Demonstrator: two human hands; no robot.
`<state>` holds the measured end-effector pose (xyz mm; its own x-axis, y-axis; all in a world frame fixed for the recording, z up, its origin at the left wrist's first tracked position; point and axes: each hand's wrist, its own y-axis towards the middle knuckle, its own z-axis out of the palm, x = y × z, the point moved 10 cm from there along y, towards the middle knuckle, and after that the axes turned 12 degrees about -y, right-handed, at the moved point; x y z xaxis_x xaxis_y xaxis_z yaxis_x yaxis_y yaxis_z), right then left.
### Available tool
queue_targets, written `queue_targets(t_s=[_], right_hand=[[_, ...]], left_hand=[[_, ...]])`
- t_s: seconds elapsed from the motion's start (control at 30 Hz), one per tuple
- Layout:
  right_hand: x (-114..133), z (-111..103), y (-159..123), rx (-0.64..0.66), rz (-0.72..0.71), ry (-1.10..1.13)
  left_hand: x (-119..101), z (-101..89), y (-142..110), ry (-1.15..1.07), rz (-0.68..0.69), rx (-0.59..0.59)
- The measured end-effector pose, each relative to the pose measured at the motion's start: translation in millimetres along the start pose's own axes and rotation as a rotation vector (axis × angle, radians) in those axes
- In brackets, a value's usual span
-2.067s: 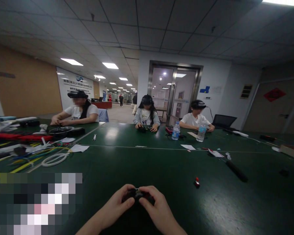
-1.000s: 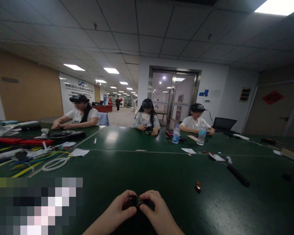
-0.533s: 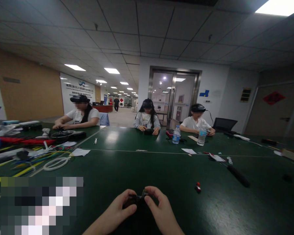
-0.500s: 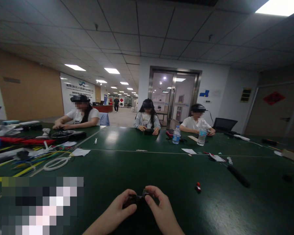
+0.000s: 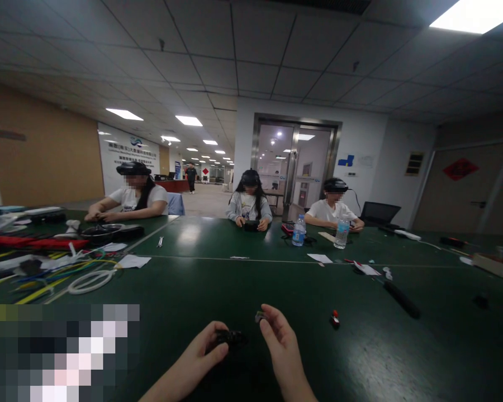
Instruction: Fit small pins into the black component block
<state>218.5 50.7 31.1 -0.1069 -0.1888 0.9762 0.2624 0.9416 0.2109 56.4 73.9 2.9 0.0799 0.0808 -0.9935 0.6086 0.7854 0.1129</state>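
At the near edge of the green table, my left hand [image 5: 206, 347] is closed around a small black part [image 5: 231, 337], whose right end sticks out past the fingers. My right hand [image 5: 281, 341] pinches a small grey piece [image 5: 260, 316] between thumb and fingertips, a little higher than the black part. A gap separates the two pieces. Both are too small and dark to name their kind. To the right of my right hand, a small red and white item [image 5: 335, 319] lies on the table.
A black rod-like handle [image 5: 401, 298] lies on the right. White tubing [image 5: 91, 282], wires and papers crowd the left. Two water bottles [image 5: 299, 231] stand farther back. Three people sit across the green table [image 5: 184, 285], and one stands far behind.
My right hand has moved up and right, drawing the grey piece apart from the black part. My left hand keeps the black part. The view has shifted slightly.
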Motion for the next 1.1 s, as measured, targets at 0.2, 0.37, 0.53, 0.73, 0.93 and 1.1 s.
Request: queue_targets(t_s=[0.2,0.37,0.53,0.73,0.93,1.1], right_hand=[[-6,-13,2,-0.089,0.015,-0.009],[-9,-31,2,-0.225,0.009,0.007],[-19,-38,5,-0.260,0.062,0.009],[-27,-45,8,-0.293,0.092,0.069],[-26,-51,8,-0.325,0.101,0.043],[-26,-57,9,-0.358,0.096,0.034]], left_hand=[[-2,3.5,-1,0.007,-0.036,0.019],[-5,4.8,-2,0.018,-0.050,0.025],[4,1.4,-2,0.014,-0.068,0.034],[10,-0.2,-2,-0.001,-0.090,0.039],[-8,8.1,-6,-0.007,-0.091,0.052],[-5,4.8,-6,-0.002,-0.111,0.032]])
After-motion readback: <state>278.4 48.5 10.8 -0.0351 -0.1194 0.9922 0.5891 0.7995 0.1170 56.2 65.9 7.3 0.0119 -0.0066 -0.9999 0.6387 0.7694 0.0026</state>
